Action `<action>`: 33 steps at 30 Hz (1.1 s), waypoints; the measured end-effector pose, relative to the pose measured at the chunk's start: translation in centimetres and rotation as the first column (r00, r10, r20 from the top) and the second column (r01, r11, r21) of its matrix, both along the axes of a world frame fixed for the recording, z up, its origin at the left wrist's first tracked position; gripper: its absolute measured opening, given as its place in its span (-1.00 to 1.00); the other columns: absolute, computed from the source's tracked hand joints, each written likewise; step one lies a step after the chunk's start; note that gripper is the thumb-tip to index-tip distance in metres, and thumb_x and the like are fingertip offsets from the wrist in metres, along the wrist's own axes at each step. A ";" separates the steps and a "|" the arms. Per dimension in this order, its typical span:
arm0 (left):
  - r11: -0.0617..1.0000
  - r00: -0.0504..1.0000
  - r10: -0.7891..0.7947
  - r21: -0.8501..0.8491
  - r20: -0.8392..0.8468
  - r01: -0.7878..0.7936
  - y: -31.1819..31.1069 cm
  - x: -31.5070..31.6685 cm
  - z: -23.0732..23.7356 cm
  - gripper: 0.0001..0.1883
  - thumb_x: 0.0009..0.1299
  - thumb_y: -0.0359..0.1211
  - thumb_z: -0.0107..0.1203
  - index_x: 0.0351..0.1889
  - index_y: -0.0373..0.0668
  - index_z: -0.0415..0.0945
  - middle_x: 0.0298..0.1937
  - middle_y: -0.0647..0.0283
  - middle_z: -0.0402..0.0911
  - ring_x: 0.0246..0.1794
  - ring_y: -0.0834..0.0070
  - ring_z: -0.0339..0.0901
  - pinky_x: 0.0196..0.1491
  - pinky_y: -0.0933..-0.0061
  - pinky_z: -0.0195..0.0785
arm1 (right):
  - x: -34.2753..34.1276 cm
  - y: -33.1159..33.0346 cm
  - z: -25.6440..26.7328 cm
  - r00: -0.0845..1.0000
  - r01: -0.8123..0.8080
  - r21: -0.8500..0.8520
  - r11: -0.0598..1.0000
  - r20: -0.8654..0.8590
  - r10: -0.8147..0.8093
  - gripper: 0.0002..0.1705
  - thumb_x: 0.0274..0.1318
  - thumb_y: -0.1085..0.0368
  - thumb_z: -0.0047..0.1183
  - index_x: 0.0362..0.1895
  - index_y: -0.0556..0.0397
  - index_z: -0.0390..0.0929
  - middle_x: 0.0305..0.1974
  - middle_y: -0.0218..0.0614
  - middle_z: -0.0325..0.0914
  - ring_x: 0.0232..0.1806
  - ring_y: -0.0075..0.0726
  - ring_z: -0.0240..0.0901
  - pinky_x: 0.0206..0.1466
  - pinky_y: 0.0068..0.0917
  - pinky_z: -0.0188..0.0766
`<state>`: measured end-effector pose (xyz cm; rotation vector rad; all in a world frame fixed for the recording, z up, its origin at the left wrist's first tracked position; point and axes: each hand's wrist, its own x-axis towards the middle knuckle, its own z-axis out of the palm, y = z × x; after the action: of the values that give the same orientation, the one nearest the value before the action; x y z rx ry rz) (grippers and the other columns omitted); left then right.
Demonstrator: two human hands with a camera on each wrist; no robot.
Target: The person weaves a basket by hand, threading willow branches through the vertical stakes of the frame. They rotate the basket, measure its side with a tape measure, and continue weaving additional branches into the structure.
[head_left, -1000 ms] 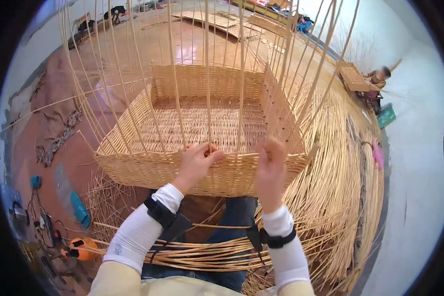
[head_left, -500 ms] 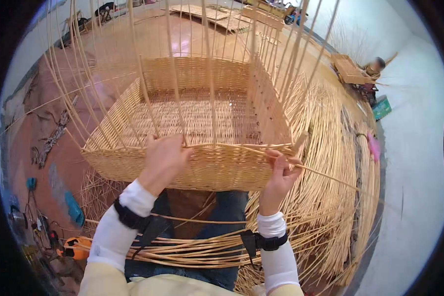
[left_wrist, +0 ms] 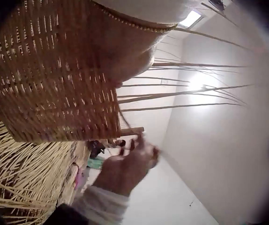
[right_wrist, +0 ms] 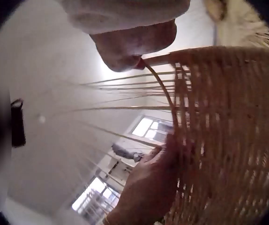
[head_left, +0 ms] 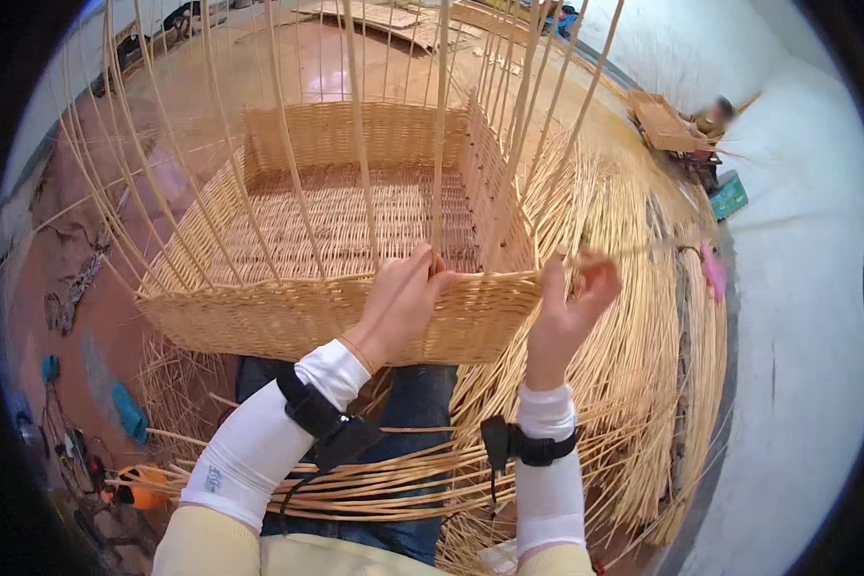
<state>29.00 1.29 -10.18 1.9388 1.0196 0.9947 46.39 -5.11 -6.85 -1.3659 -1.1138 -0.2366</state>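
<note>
Reddish-brown floor (head_left: 245,82) spreads beyond a rectangular tan wicker basket (head_left: 326,315) at 11 o'clock in the head view; long straw-coloured canes (head_left: 624,326) lie at 4 o'clock from it. At its 5 o'clock, the bare left hand (head_left: 400,309) clamps its grip on the near edge; at 4 o'clock, the bare right hand (head_left: 568,317) pinches a thin tan strand (right_wrist: 164,89).

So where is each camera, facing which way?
Head: worn there, facing forward and down at the basket; left hand, right hand and legs show.
Left wrist: worn there, facing basket and right hand; left hand close up.
Right wrist: worn there, facing basket and left hand; right hand close up.
Both wrist views share basket and hands.
</note>
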 end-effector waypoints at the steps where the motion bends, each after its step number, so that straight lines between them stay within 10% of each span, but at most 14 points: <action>1: 0.997 0.999 0.036 0.062 -0.017 -0.034 -0.1 0.3 -0.5 -0.72 0.42 -0.25 0.08 -0.24 -0.34 0.46 -0.41 -0.01 0.57 -0.31 0.05 0.52 -0.26 0.20 0.31 | -1.6 0.7 2.8 0.947 0.023 -0.043 0.999 0.322 -0.008 -0.41 0.25 0.34 0.07 0.30 -0.03 0.13 -0.05 -0.27 0.40 0.04 -0.35 0.35 0.18 -0.30 0.23; 2: 0.998 0.999 0.037 0.060 -0.020 -0.036 -0.2 0.5 -0.8 -0.72 0.42 -0.25 0.08 -0.24 -0.34 0.46 -0.41 -0.01 0.57 -0.31 0.05 0.52 -0.26 0.20 0.31 | -2.9 1.9 5.1 0.792 0.058 -0.070 0.996 0.611 -0.003 -0.32 0.24 0.39 0.06 0.39 -0.07 0.08 -0.06 -0.23 0.45 0.07 -0.28 0.37 0.21 -0.22 0.19; 6: 0.981 0.990 0.131 0.154 -0.059 -0.121 -0.3 0.5 0.0 -0.74 0.42 -0.26 0.06 -0.26 -0.32 0.50 -0.45 0.01 0.56 -0.35 0.06 0.52 -0.27 0.18 0.30 | -2.8 5.9 6.9 0.776 -0.056 -0.202 0.978 0.608 0.170 -0.28 0.27 0.41 -0.02 0.46 -0.08 -0.01 -0.15 -0.19 0.52 -0.09 -0.31 0.47 0.19 -0.28 0.23; 7: 0.992 0.993 0.102 0.079 -0.058 -0.097 -0.2 0.1 0.4 -0.74 0.41 -0.26 0.07 -0.27 -0.32 0.51 -0.45 0.01 0.57 -0.36 0.06 0.52 -0.26 0.19 0.31 | -1.9 4.1 7.0 0.930 -0.294 -0.067 0.954 0.212 0.301 -0.28 0.29 0.40 -0.04 0.47 -0.08 -0.02 -0.18 -0.18 0.54 -0.16 -0.32 0.50 0.17 -0.34 0.26; 8: 0.993 0.993 0.108 0.061 -0.055 -0.104 -0.5 -0.1 0.4 -0.74 0.41 -0.26 0.07 -0.27 -0.32 0.51 -0.45 0.01 0.57 -0.36 0.06 0.52 -0.26 0.19 0.31 | -1.0 1.8 6.5 0.866 -0.433 0.139 0.891 -0.211 0.453 -0.28 0.31 0.40 -0.06 0.48 -0.08 -0.04 -0.21 -0.17 0.56 -0.23 -0.33 0.52 0.14 -0.39 0.29; 10: 0.998 0.999 0.049 0.026 0.019 -0.050 -0.3 0.0 0.5 -0.75 0.40 -0.28 0.08 -0.32 -0.33 0.52 -0.46 0.02 0.57 -0.37 0.09 0.53 -0.21 0.22 0.33 | 1.5 -1.5 2.0 0.958 -0.125 0.031 0.992 -0.256 0.128 -0.34 0.35 0.36 -0.08 0.45 -0.04 -0.02 -0.26 -0.21 0.55 -0.27 -0.39 0.52 0.11 -0.42 0.33; 13: 0.999 0.998 -0.013 -0.045 -0.062 0.010 -0.5 -0.4 0.9 -0.76 0.38 -0.30 0.11 -0.21 -0.34 0.50 -0.34 0.02 0.59 -0.27 0.13 0.55 -0.12 0.28 0.35 | 1.5 -2.4 -0.2 0.750 -0.137 0.246 0.960 -0.607 0.263 -0.47 0.41 0.29 -0.14 0.40 -0.02 0.09 -0.27 -0.28 0.54 -0.24 -0.42 0.49 0.02 -0.40 0.32; 16: 0.973 0.982 0.156 0.153 0.107 -0.171 -2.6 -1.6 1.9 -0.72 0.37 -0.35 0.13 -0.05 -0.33 0.45 -0.18 0.03 0.58 -0.15 0.17 0.55 -0.06 0.34 0.39 | 1.7 -2.2 -0.7 0.685 -0.190 0.089 0.978 -0.702 0.197 -0.45 0.38 0.17 -0.04 0.35 0.06 0.16 -0.12 -0.27 0.52 -0.06 -0.43 0.44 0.19 -0.38 0.29; 18: 0.975 0.969 0.176 0.103 0.172 -0.195 -3.5 -2.6 3.3 -0.65 0.36 -0.38 0.12 0.07 -0.29 0.40 -0.03 0.04 0.55 0.00 0.14 0.51 0.13 0.26 0.34 | 0.6 -1.2 -1.3 0.763 -0.223 -0.029 0.974 -0.627 0.156 -0.38 0.35 0.15 0.01 0.37 0.08 0.13 -0.02 -0.25 0.46 0.01 -0.41 0.40 0.20 -0.38 0.29; 20: 0.899 0.993 0.118 0.426 -0.007 -0.104 -4.1 -1.7 3.7 -0.65 0.34 -0.39 0.13 0.07 -0.25 0.41 -0.02 0.06 0.56 0.07 0.14 0.49 0.29 0.07 0.17 | -1.1 -1.1 -2.3 0.886 -0.247 -0.301 0.921 -0.455 0.089 -0.24 0.29 0.10 0.11 0.42 0.13 0.06 0.17 -0.19 0.34 0.15 -0.37 0.31 0.21 -0.38 0.28; 21: 0.901 0.995 0.088 0.430 -0.043 -0.062 -4.3 0.2 2.9 -0.64 0.29 -0.40 0.15 0.06 -0.21 0.42 0.01 0.06 0.55 0.14 0.14 0.45 0.40 -0.04 -0.08 | -2.1 -0.5 -2.3 0.766 -0.346 -0.123 0.930 -0.610 0.205 -0.17 0.24 0.13 0.18 0.43 0.15 0.04 0.27 -0.16 0.21 0.17 -0.33 0.29 0.21 -0.43 0.27; 29: 0.946 0.999 0.040 0.321 -0.025 -0.030 -1.6 4.4 -1.1 -0.65 0.16 -0.41 0.22 -0.07 -0.18 0.45 -0.15 0.16 0.56 0.00 0.18 0.47 0.20 0.08 0.03 | -2.4 1.7 -4.1 0.964 0.046 -0.219 0.975 -0.247 -0.101 -0.27 0.18 0.27 0.10 0.35 0.27 0.10 -0.04 -0.14 0.16 -0.13 -0.22 0.28 0.00 -0.26 0.32; 33: 0.930 0.997 0.075 0.358 0.024 -0.079 -1.9 4.6 -0.7 -0.65 0.15 -0.41 0.24 -0.08 -0.15 0.46 -0.19 0.19 0.56 -0.05 0.22 0.48 0.17 0.12 0.02 | -1.9 1.0 -2.9 0.889 -0.172 -0.177 0.969 -0.451 0.076 -0.31 0.27 0.20 0.11 0.37 0.17 0.14 0.12 -0.18 0.21 0.04 -0.29 0.31 0.11 -0.39 0.32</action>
<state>33.63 -0.65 -10.83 2.1965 0.9652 1.3087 44.45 -4.10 -9.77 -1.4368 -0.8516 0.2879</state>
